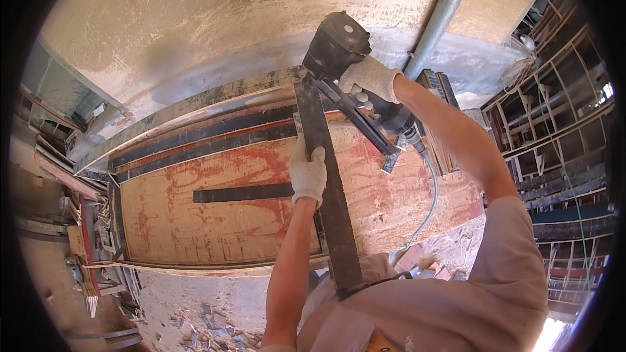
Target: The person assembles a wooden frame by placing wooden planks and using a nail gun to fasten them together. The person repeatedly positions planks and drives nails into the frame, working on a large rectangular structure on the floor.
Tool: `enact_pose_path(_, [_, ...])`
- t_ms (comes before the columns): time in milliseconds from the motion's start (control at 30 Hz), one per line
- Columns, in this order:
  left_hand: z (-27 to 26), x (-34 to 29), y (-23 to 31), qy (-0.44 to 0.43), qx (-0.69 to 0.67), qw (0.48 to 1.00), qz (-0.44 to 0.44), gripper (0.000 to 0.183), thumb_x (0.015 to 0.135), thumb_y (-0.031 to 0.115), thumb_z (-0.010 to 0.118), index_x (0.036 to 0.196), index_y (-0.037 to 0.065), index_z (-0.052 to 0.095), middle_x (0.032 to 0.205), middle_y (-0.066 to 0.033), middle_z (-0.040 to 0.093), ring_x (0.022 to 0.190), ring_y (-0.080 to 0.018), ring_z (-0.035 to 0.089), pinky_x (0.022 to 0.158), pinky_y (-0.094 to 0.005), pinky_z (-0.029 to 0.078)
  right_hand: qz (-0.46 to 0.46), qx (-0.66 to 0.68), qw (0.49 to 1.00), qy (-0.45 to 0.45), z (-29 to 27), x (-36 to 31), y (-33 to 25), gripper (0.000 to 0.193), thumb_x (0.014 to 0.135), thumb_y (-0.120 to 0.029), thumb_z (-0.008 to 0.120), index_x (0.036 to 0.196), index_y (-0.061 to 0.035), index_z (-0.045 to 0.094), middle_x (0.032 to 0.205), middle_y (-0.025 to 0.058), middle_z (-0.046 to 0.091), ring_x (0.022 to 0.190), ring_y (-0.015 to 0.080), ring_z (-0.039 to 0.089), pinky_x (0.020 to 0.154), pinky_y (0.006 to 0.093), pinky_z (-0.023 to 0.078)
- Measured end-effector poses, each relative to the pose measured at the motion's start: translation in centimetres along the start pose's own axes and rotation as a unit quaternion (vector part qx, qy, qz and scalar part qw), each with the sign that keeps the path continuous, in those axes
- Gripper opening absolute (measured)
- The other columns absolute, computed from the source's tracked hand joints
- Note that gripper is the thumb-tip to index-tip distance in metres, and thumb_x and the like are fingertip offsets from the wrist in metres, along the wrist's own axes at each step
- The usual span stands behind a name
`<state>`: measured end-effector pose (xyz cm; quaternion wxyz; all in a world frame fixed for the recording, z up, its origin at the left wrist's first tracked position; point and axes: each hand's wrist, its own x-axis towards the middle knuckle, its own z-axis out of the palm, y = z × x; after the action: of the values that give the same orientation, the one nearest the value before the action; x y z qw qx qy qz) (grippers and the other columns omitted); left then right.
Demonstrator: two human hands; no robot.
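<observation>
Two gloved hands | left grip (308,173) clasps dark strip (329,176) | right grip (369,79) clenches nail gun (339,45) above it

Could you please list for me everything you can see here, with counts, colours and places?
Nail gun: one, black, at the dark strip's top end, in the right hand.
Air hose: one, pale blue, hanging from the gun's handle.
Dark strip: one, blackish, upright across the panel, under the left hand.
Plywood panel: one, reddish-tan, centre.
Short dark strip: one, lying on the panel's left half.
Metal pipe: one, grey, upper right.
Wood scraps: many, pale, on the ground below.
Left hand: white glove.
Right hand: white glove.
</observation>
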<state>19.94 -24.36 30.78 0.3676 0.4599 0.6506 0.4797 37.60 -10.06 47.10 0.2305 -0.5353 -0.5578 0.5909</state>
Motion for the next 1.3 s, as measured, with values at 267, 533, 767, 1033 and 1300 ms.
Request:
enact_pose_path(267, [-0.6, -0.3, 1.4, -0.014, -0.032, 0.998, -0.044, 0.057, 0.095, 0.013, 0.064, 0.149, 0.004, 0.051, 0.124, -0.0177, 0.071, 0.107, -0.0278, 0.070, 0.093, -0.0360, 0.052, -0.013, -0.045, 0.999, 0.005, 0.4, -0.8, 0.4, 0.006, 0.077, -0.001, 0.063, 0.075, -0.0008, 0.058, 0.059, 0.0032, 0.045, 0.046, 0.0145, 0.047, 0.037, 0.0330, 0.041])
enact_pose_path(533, [-5.7, -12.3, -2.3, -0.218, -0.101, 0.970, -0.037, 0.070, 0.089, 0.011, 0.075, 0.151, 0.001, 0.046, 0.132, -0.0099, 0.066, 0.118, -0.0177, 0.062, 0.099, -0.0327, 0.051, 0.019, 0.200, 0.979, 0.036, -1.0, -15.1, 9.5, 0.008, 0.090, -0.004, 0.063, 0.082, -0.0033, 0.066, 0.064, -0.0012, 0.046, 0.051, 0.0112, 0.046, 0.047, 0.0277, 0.041])
enact_pose_path(767, [-9.6, -23.9, -1.2, -0.321, -0.223, 0.916, -0.095, 0.091, 0.080, 0.007, 0.081, 0.157, 0.002, 0.034, 0.140, -0.0132, 0.060, 0.124, -0.0233, 0.061, 0.099, -0.0350, 0.053, -0.001, 0.333, 0.928, 0.167, 4.0, -28.3, 23.7, 0.017, 0.089, -0.009, 0.063, 0.073, -0.0082, 0.056, 0.061, 0.0010, 0.049, 0.049, 0.0160, 0.050, 0.050, 0.0306, 0.043])
enact_pose_path(1033, [-9.9, -25.1, -4.2, -0.153, 0.062, 0.965, 0.205, 0.075, 0.088, 0.011, 0.073, 0.154, -0.001, 0.039, 0.129, -0.0182, 0.065, 0.113, -0.0230, 0.067, 0.089, -0.0346, 0.055, 0.034, 0.343, 0.902, 0.258, 15.0, -38.1, 26.7, 0.022, 0.089, -0.007, 0.065, 0.070, -0.0109, 0.054, 0.062, -0.0007, 0.048, 0.052, 0.0124, 0.048, 0.050, 0.0303, 0.040])
enact_pose_path(1300, [-9.0, -25.3, -3.3, -0.125, -0.063, 0.986, 0.094, 0.065, 0.090, 0.010, 0.075, 0.147, -0.008, 0.048, 0.133, -0.0159, 0.064, 0.111, -0.0191, 0.064, 0.094, -0.0312, 0.052, 0.021, 0.252, 0.923, 0.290, 21.3, -43.2, 29.8, 0.024, 0.090, -0.011, 0.067, 0.067, -0.0062, 0.059, 0.062, 0.0043, 0.057, 0.057, 0.0158, 0.057, 0.056, 0.0322, 0.047])
